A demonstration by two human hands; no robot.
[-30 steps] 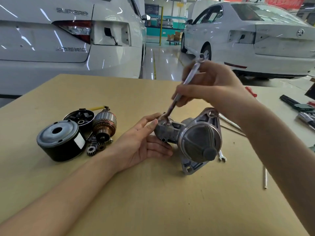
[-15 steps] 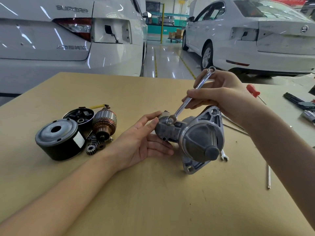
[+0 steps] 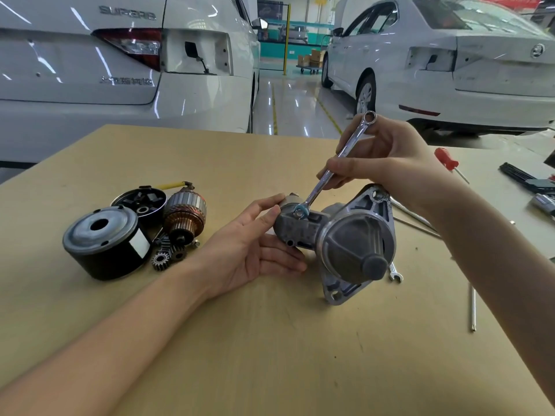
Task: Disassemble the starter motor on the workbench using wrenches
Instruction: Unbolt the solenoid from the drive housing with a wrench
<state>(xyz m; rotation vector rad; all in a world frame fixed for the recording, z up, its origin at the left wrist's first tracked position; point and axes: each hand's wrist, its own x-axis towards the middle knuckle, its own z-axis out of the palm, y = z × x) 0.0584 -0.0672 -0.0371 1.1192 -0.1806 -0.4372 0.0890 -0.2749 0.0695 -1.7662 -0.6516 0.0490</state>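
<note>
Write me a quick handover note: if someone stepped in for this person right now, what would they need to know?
Left hand: open, steadying the grey metal starter housing on the tan workbench.
Right hand: grips the shiny steel combination wrench, its lower end on a fastener atop the housing.
Done: black cylindrical motor casing, copper-wound armature and small steel gears already lie to the left.
Left: loosen that fastener, then strip the housing.

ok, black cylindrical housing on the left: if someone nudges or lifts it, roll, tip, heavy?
The black housing stands on its flat end, wider than tall, so a nudge would probably slide it, not tip it. On its side it would likely roll. The metal cap and thick wall suggest it is heavy for its size. The gears and armature crowd its right side, so a push that way would likely knock them.
</note>
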